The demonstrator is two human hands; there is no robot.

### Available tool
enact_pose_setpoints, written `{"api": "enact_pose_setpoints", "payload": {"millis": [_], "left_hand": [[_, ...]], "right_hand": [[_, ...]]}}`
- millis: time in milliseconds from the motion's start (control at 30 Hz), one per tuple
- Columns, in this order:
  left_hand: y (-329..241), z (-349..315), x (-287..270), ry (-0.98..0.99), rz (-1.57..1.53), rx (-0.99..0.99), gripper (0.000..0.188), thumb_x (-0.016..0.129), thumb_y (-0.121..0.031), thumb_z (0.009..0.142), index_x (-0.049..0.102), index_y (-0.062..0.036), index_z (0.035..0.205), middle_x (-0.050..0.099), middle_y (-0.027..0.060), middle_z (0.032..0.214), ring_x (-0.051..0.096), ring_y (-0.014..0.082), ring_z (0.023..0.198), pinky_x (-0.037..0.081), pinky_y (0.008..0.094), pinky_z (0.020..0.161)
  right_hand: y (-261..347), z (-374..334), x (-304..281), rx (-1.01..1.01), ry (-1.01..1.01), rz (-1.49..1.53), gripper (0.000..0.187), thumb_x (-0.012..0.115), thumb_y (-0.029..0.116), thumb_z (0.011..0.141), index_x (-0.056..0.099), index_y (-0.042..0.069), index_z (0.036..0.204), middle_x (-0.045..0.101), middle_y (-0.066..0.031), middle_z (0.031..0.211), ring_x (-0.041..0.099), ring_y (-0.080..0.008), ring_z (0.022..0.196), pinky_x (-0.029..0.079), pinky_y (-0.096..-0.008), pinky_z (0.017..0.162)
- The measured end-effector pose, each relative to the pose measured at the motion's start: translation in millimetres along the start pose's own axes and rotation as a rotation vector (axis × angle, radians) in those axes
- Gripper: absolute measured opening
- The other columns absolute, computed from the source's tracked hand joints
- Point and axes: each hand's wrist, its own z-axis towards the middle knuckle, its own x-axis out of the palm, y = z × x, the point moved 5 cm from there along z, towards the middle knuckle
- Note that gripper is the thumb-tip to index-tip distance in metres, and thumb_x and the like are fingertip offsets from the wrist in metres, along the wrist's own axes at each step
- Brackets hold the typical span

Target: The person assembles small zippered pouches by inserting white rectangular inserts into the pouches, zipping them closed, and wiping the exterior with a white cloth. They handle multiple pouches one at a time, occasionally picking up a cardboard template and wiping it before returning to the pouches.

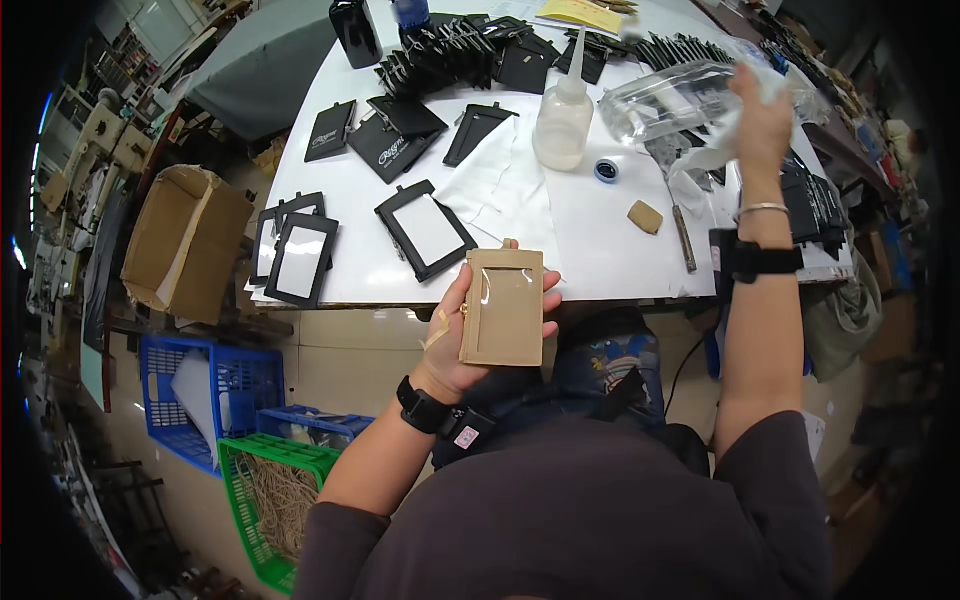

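Note:
My left hand [462, 345] holds a tan badge holder [503, 306] with a clear window, flat over my lap at the table's front edge. My right hand [762, 115] is raised over the right side of the white table [590, 240], its fingers closed on a clear plastic bag [680, 100] from a loose pile of such bags. Black badge holders [425, 230] lie flat on the table in front of my left hand, one with a white window facing up.
A squeeze bottle [563, 115], a blue tape roll [606, 170], a small tan block [645, 216] and a thin tool [684, 238] lie mid-table. Stacks of black holders [450, 50] stand at the back. A cardboard box [185, 240], blue crate [215, 385] and green crate [270, 500] sit left.

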Motion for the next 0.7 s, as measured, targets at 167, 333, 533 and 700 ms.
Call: {"api": "enact_pose_setpoints", "payload": {"millis": [167,333,533,700], "left_hand": [[2.7,5.3,1.6,0.04,-0.017,-0.026,0.058,0.024,-0.053,0.094,0.028,-0.0191,0.141,0.038,0.0226,0.136,0.049,0.0325,0.116,0.043,0.0475,0.095],[1.1,2.2,0.8,0.025,0.05,-0.013,0.06,0.022,-0.055,0.094,0.028,-0.0173,0.141,0.039,0.0219,0.135,0.05,0.0317,0.114,0.044,0.0464,0.094],[2.9,2.9,0.1,0.007,0.004,-0.032,0.065,0.023,-0.056,0.094,0.028,-0.0096,0.14,0.037,0.0223,0.136,0.048,0.0331,0.117,0.042,0.0473,0.096],[3.0,3.2,3.8,-0.065,0.046,0.0,0.067,0.027,-0.052,0.094,0.028,-0.0003,0.138,0.035,0.0242,0.137,0.047,0.0369,0.118,0.041,0.0497,0.096]], "right_hand": [[-67.8,-13.8,-98.7,0.672,-0.167,0.838,0.04,0.06,0.028,0.088,0.049,-0.005,0.109,0.059,-0.0169,0.101,0.062,-0.0223,0.076,0.047,-0.0282,0.052],[-125.7,-45.7,-137.6,1.016,0.0,1.413,0.038,0.052,0.025,0.09,0.047,-0.001,0.118,0.054,-0.0233,0.107,0.045,-0.0154,0.058,0.04,-0.0239,0.048],[-118.9,-62.0,-128.0,1.256,-0.048,1.739,0.037,0.044,0.013,0.088,0.043,-0.007,0.119,0.05,-0.0302,0.11,0.043,-0.0134,0.059,0.038,-0.0208,0.048],[-59.0,-32.4,-102.5,0.793,0.05,1.249,0.033,0.063,0.025,0.086,0.052,0.004,0.11,0.057,-0.0148,0.108,0.053,-0.0169,0.066,0.044,-0.0247,0.054]]}}
